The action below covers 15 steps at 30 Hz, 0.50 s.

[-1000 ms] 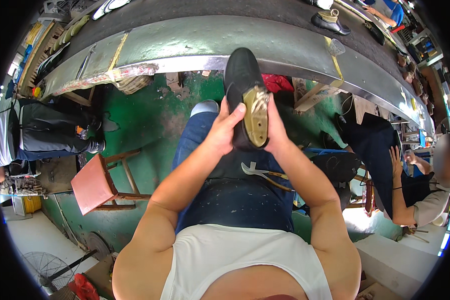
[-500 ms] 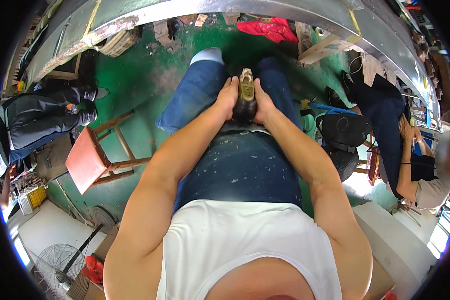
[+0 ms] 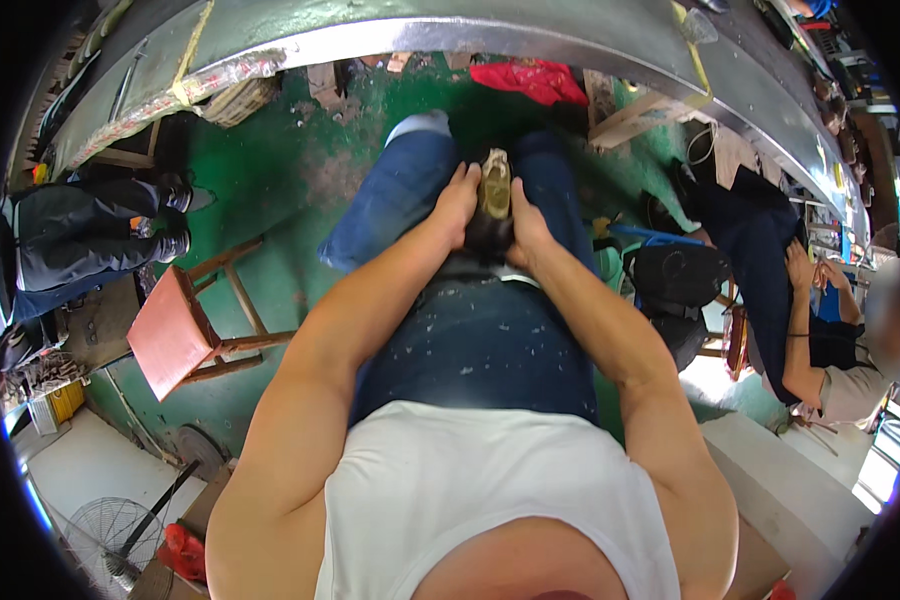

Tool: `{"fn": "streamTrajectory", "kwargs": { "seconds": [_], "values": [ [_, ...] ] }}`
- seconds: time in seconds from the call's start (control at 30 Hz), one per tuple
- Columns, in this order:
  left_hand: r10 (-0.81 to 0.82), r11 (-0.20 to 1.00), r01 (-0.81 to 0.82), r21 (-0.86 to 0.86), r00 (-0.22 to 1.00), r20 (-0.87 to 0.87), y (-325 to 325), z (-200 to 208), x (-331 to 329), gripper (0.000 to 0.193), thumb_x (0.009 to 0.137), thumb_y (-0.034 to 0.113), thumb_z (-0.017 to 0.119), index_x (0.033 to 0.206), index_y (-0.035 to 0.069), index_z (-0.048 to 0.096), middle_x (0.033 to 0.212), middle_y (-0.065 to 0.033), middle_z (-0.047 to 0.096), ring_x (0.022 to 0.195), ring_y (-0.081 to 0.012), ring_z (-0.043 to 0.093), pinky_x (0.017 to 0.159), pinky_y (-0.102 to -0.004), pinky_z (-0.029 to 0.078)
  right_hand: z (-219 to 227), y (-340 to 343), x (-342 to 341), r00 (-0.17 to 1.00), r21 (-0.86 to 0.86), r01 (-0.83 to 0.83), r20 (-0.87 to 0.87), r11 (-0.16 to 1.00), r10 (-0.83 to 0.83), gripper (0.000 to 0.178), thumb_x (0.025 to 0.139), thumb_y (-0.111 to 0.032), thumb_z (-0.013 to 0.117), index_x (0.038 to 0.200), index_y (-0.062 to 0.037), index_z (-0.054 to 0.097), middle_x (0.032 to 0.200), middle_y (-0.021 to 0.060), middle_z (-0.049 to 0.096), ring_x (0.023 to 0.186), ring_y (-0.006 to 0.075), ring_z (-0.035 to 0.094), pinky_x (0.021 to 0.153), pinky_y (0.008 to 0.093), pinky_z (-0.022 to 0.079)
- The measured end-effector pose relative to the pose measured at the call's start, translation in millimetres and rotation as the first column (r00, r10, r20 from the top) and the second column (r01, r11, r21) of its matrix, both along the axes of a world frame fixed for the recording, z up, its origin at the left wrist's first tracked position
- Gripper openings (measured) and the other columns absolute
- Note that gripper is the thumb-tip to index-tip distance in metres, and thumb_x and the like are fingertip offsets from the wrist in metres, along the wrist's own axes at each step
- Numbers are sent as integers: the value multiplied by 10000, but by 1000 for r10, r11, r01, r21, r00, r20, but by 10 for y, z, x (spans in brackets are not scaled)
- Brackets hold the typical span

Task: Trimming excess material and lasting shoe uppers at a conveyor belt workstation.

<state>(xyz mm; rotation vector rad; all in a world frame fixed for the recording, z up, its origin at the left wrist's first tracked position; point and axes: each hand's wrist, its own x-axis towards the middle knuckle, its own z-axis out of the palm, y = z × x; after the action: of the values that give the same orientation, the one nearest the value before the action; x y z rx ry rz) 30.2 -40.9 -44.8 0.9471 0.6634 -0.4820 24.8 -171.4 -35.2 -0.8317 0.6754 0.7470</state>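
Observation:
Between my knees I hold a dark shoe (image 3: 490,232) upright in front of my lap. Its top is olive-gold with a pale, ragged end, which looks like a shoe last inside it. My left hand (image 3: 458,207) presses along its left side with the fingers closed. Against its right side my right hand (image 3: 527,222) is wrapped, thumb toward the top. The undersides of both hands and the shoe's lower part are hidden. A dark blue apron (image 3: 475,345) with pale specks covers my lap just below.
A metal-edged workbench (image 3: 390,38) spans the far side. To the left stands a stool (image 3: 172,332) with a reddish seat, near a person's legs (image 3: 100,235). At right sits another person (image 3: 805,330) beside a black bag (image 3: 678,275). A fan (image 3: 115,540) is at lower left.
The shoe and both hands have shifted slightly down in the picture, along with small shifts of the surroundings. Both hands keep their hold. The person at right has moved their hands a little.

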Motion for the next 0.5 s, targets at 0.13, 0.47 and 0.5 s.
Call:
{"fn": "streamTrajectory", "kwargs": {
  "seconds": [0.13,0.47,0.5],
  "values": [
    [122,992,-114,-52,967,225,314,624,-424,921,982,428,608,1592,25,49,1567,-203,324,1392,-287,405,1120,-385,371,573,-8,-248,857,-172,-219,437,960,274,608,1056,-468,427,1440,4,440,1394,128,534,1284,231,510,1090,384,412],
    [-61,994,-40,103,577,814,307,1570,-94,856,1011,137,562,1591,69,-63,1600,-196,241,1462,-257,280,1185,-399,238,1786,-308,197,404,-342,-308,798,888,447,1089,723,-210,861,1530,20,168,1465,142,418,1340,224,435,1119,375,363],
    [-121,986,-22,163,574,810,398,1585,34,832,1010,129,568,1604,96,-14,1595,-185,263,1461,-255,288,1179,-404,252,1889,-331,401,486,-223,-329,793,918,367,984,747,-222,823,1512,27,257,1430,118,478,1328,220,462,1123,369,364]
  ]
}}
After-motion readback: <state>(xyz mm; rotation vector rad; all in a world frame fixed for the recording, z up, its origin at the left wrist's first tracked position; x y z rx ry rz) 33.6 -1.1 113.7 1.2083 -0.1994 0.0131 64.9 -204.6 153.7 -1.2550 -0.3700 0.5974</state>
